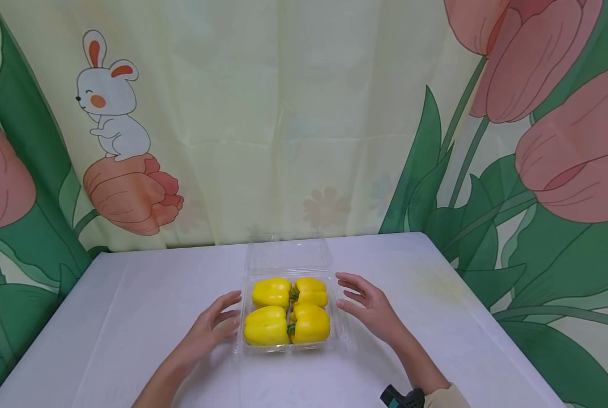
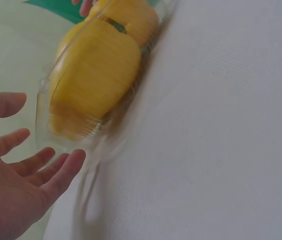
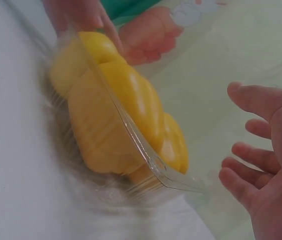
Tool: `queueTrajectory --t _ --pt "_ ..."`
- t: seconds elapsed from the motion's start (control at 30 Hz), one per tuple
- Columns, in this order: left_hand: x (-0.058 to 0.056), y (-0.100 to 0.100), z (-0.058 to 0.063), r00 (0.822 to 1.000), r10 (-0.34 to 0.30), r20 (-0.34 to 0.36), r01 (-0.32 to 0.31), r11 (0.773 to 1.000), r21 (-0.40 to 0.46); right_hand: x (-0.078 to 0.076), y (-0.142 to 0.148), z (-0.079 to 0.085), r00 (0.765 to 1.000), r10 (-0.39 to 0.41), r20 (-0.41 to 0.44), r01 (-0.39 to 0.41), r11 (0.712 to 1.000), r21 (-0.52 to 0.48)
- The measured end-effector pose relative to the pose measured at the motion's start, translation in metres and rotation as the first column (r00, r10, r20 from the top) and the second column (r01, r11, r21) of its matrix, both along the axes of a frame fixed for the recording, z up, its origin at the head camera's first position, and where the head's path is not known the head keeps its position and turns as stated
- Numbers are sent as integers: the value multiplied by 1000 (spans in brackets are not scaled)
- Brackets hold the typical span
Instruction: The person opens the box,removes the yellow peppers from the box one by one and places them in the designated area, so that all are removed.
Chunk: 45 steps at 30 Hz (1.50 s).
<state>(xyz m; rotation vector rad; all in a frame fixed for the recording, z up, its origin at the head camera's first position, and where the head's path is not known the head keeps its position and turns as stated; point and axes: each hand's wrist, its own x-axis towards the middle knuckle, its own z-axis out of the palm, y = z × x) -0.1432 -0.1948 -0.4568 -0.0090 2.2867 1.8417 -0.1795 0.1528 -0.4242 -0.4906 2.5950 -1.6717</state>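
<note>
A clear plastic clamshell box point(image 1: 268, 349) lies on the table with its transparent lid point(image 1: 288, 258) folded back at the far side. Several yellow bell peppers point(image 1: 266, 327) with green stems sit inside it in two rows. At the box's left side is my left hand point(image 1: 207, 328), its fingers spread and loosely bent. In the left wrist view the left hand point(image 2: 18, 195) holds nothing, its fingertips close to the box wall. My right hand point(image 1: 370, 309) hovers by the right side, fingers parted. The right wrist view shows a gap between this right hand point(image 3: 273, 155) and the box.
A white cloth covers the table point(image 1: 145, 306). Behind it hangs a curtain point(image 1: 227, 124) printed with a rabbit, tulips and leaves, which also spreads along both sides. A dark strap-like device point(image 1: 403, 398) sits on the right wrist near a beige sleeve point(image 1: 446, 396).
</note>
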Motion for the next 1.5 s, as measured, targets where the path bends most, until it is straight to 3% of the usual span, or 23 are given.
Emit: queueTrajectory --t 0.4,0.77,1.5 --pt "-7 3 0 1000 0 8 0 1000 5 -2 -2 1 1000 9 4 -9 1000 5" --pt "-14 3 -3 999 -36 -5 36 999 19 -3 -4 1 1000 10 12 -10 1000 4" --pt "-17 5 -2 999 -53 -3 53 998 43 -9 -13 -2 1000 8 -5 -8 999 32"
